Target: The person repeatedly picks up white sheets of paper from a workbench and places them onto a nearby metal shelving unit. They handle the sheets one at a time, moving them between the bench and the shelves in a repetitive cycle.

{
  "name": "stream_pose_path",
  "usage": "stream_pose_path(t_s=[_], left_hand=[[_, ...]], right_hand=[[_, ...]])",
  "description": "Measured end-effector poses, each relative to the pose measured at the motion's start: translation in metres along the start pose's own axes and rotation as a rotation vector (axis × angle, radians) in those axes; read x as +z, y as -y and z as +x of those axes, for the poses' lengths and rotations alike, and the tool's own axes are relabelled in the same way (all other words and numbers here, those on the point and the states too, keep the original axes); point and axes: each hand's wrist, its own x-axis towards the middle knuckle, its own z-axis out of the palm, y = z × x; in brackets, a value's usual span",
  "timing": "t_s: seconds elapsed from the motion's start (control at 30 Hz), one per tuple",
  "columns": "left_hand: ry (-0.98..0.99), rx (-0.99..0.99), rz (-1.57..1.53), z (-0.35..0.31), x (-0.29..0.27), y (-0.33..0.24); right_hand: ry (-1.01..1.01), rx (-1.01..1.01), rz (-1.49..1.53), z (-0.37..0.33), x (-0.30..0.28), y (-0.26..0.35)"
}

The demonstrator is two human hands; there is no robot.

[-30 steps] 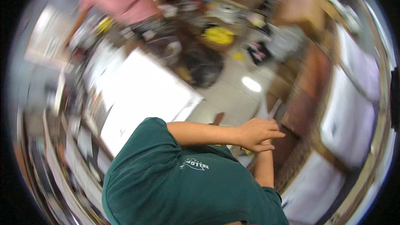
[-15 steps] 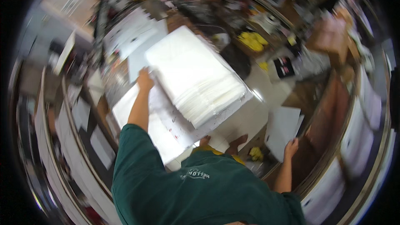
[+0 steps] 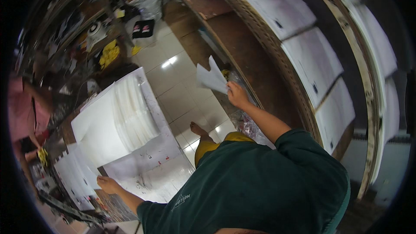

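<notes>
My right hand (image 3: 237, 94) is closed on the near end of a few white sheets (image 3: 211, 76), which stick out over the tiled floor in a bent, forked shape. A thick stack of white sheets (image 3: 102, 126) lies fanned along one side on a white-topped table (image 3: 161, 145). By the stack's near left corner, my left hand (image 3: 109, 185) is closed, its fingers curled low over the table's edge. Whatever they pinch, if anything, is too small to make out.
Wooden shelving (image 3: 277, 65) with white stacks (image 3: 299, 56) curves along my right. A box of yellow pieces (image 3: 109, 54) and a black item (image 3: 143, 29) lie beyond the table. Another person in pink (image 3: 28, 108) stands at far left. More white sheets (image 3: 74, 173) lie beside the stack.
My view has swung to the right, shifting the table and stack leftward. The sheets in my right hand are raised and bent now. My left hand remains near the stack, at its corner.
</notes>
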Motion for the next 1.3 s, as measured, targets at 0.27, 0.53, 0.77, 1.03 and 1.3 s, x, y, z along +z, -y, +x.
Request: stream_pose_path(t_s=[0.27, 0.53, 0.77, 1.03, 1.3], left_hand=[[0.058, 0.529, -0.843, -0.081, -0.121, -0.134], [0.228, 0.867, -1.128, -0.211, -0.224, -0.212], [0.471, 0.841, -1.332, -0.268, -0.248, -0.219], [0.718, 0.734, -1.441, -0.286, -0.287, -0.211], [0.943, 0.661, -1.458, -0.283, -0.309, -0.207]], right_hand=[[-0.237, 0.155, -0.105, -0.182, -0.067, -0.045], [-0.216, 0.362, -0.108, -0.375, -0.065, -0.096], [-0.034, 0.263, 0.054, -0.386, -0.059, -0.08], [-0.586, 1.071, 0.486, -0.366, -0.131, -0.27], [-0.524, 1.541, 0.188, -0.432, -0.134, -0.351]])
